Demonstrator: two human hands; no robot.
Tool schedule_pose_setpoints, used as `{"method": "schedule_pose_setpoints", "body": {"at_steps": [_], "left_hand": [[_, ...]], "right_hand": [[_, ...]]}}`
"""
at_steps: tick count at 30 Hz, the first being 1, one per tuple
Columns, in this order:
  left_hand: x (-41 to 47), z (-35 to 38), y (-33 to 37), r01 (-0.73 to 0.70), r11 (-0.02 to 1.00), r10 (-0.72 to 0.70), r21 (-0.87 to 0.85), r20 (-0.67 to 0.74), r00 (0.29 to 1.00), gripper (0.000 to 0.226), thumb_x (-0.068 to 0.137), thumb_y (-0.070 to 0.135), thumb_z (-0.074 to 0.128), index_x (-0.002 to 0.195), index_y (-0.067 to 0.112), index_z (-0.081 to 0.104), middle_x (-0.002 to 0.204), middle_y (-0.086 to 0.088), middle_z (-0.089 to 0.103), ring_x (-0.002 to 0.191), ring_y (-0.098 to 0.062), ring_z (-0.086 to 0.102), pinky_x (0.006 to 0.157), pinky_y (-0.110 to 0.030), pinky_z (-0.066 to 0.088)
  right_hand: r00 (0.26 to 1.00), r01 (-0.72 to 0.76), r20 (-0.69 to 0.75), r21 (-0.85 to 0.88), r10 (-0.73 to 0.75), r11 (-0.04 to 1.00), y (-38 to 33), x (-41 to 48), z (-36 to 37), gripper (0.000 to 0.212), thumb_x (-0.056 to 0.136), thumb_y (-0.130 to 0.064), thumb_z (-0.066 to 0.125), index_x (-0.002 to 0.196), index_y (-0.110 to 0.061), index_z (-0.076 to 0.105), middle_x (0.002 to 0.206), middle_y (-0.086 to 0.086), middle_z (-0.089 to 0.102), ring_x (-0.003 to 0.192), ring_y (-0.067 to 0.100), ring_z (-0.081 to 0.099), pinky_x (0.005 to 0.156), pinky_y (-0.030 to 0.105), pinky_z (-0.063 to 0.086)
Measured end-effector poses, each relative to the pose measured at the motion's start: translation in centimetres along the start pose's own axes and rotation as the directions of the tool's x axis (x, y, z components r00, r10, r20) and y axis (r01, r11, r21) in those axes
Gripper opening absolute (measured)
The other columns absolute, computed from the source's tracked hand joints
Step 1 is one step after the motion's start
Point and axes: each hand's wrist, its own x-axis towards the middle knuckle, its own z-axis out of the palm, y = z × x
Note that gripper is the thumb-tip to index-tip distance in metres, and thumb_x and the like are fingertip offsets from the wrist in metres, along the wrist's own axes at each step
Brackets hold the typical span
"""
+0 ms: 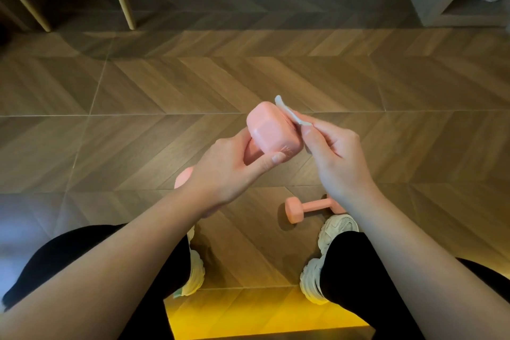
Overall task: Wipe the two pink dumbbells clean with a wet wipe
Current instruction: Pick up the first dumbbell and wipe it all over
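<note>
fingers first: right fingertips [313, 136] pinch a folded white wet wipe [292, 114] and press it against the far head of the raised dumbbell [271, 130], on its right face. left fingers are curled round that dumbbell's handle, with the thumb [266, 163] lying along the near edge of the head. so the left hand [229, 171] does the holding and the right hand [338, 159] does the rubbing. the dumbbell's other head pokes out on the left behind the left wrist. it's all held up over the wood floor [138, 91], out in front of the knees.

second pink dumbbell [309, 207] lies on the floor on the near side, just beside the right white shoe [338, 226], with nobody touching it.

so imo we're mid first dumbbell, working on one head. next move probably calls for the left hand to roll the handle so a fresh face meets the wipe, then do the handle and the other head. needs a firm grip, since a damp coating could get slippery. the floor one comes after.
</note>
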Motion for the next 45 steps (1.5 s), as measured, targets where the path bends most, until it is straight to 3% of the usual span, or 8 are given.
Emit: {"method": "schedule_pose_setpoints", "body": {"at_steps": [9, 17, 22, 25, 27, 34, 39, 45], "left_hand": [[0.2, 0.6, -0.2, -0.042, 0.982, 0.015, 0.184, 0.147, 0.989, 0.061, 0.074, 0.083, 0.040, 0.104, 0.031, 0.049, 0.080, 0.005, 0.063, 0.076, -0.021, 0.060, 0.070, -0.043, 0.051], [0.5, 1.4, -0.6, 0.132, 0.989, -0.139, 0.066, 0.107, 0.985, 0.068, 0.066, 0.093, 0.028, 0.088, 0.033, 0.051, 0.075, 0.014, 0.060, 0.072, -0.006, 0.056, 0.061, -0.030, 0.041], [0.5, 1.3, -0.4, 0.209, 0.975, -0.204, -0.076, 0.063, 0.977, 0.065, 0.068, 0.092, 0.035, 0.081, 0.031, 0.053, 0.066, 0.012, 0.059, 0.062, -0.007, 0.056, 0.058, -0.028, 0.040], [0.5, 1.3, -0.6, 0.223, 0.961, -0.220, -0.165, 0.032, 0.975, 0.061, 0.073, 0.089, 0.042, 0.081, 0.029, 0.055, 0.062, 0.015, 0.058, 0.056, -0.005, 0.053, 0.059, -0.028, 0.042], [0.5, 1.2, -0.6, 0.224, 0.950, -0.225, -0.216, 0.019, 0.974, 0.058, 0.073, 0.086, 0.044, 0.078, 0.029, 0.054, 0.057, 0.018, 0.056, 0.054, -0.005, 0.050, 0.059, -0.028, 0.041], [0.1, 0.8, -0.4, 0.140, 0.945, -0.150, -0.296, -0.010, 0.989, 0.050, 0.072, 0.083, 0.047, 0.072, 0.034, 0.050, 0.053, 0.023, 0.054, 0.048, -0.001, 0.047, 0.056, -0.027, 0.035], [-0.3, 0.2, 0.0, -0.056, 0.988, 0.052, -0.146, -0.025, 0.998, 0.040, 0.077, 0.079, 0.043, 0.076, 0.039, 0.044, 0.061, 0.035, 0.054, 0.058, 0.006, 0.049, 0.053, -0.013, 0.034], [-0.3, 0.6, 0.2, -0.135, 0.988, 0.141, -0.072, 0.088, 0.986, 0.030, 0.081, 0.070, 0.044, 0.072, 0.041, 0.040, 0.065, 0.040, 0.054, 0.061, 0.012, 0.051, 0.055, -0.010, 0.034]], "right_hand": [[0.999, -0.025, 0.047, 0.079, 0.022, 0.997, -0.5, -0.3, 0.2, 0.037, 0.099, -0.013, 0.044, 0.128, -0.015, 0.065, 0.124, -0.011, 0.069, 0.117, 0.003, 0.062, 0.093, 0.019, 0.048], [0.994, 0.023, 0.104, 0.059, -0.029, 0.998, -1.0, -0.5, 0.3, 0.038, 0.098, -0.002, 0.042, 0.128, -0.012, 0.063, 0.134, 0.000, 0.063, 0.131, 0.003, 0.052, 0.114, 0.039, 0.038], [0.996, 0.016, 0.091, 0.047, -0.020, 0.999, -0.9, -0.4, 0.2, 0.036, 0.099, -0.003, 0.043, 0.128, -0.009, 0.064, 0.131, -0.002, 0.065, 0.125, 0.000, 0.056, 0.110, 0.030, 0.042], [0.998, 0.002, 0.068, 0.039, -0.004, 0.999, -0.5, -0.5, 0.2, 0.036, 0.099, -0.005, 0.044, 0.128, -0.011, 0.065, 0.091, -0.024, 0.071, 0.069, -0.008, 0.061, 0.065, 0.006, 0.042], [0.999, -0.006, 0.043, 0.022, 0.005, 1.000, -0.3, -0.5, 0.1, 0.036, 0.100, -0.011, 0.045, 0.129, -0.018, 0.065, 0.071, -0.016, 0.070, 0.047, 0.007, 0.041, 0.046, 0.018, 0.031], [0.999, -0.049, 0.016, 0.029, 0.048, 0.998, 0.0, -0.2, -0.1, 0.036, 0.097, -0.023, 0.044, 0.123, -0.034, 0.066, 0.059, -0.007, 0.036, 0.057, 0.029, 0.030, 0.051, 0.031, 0.024], [0.998, -0.066, -0.014, 0.072, 0.067, 0.995, 0.4, 0.0, -0.5, 0.035, 0.098, -0.022, 0.044, 0.121, -0.022, 0.070, 0.056, -0.016, 0.053, 0.055, 0.002, 0.040, 0.054, 0.020, 0.033], [0.998, -0.065, 0.016, 0.074, 0.064, 0.995, -0.2, -0.2, -0.4, 0.033, 0.098, -0.027, 0.045, 0.115, -0.039, 0.070, 0.091, 0.011, 0.074, 0.086, 0.043, 0.059, 0.067, 0.048, 0.048]]}}
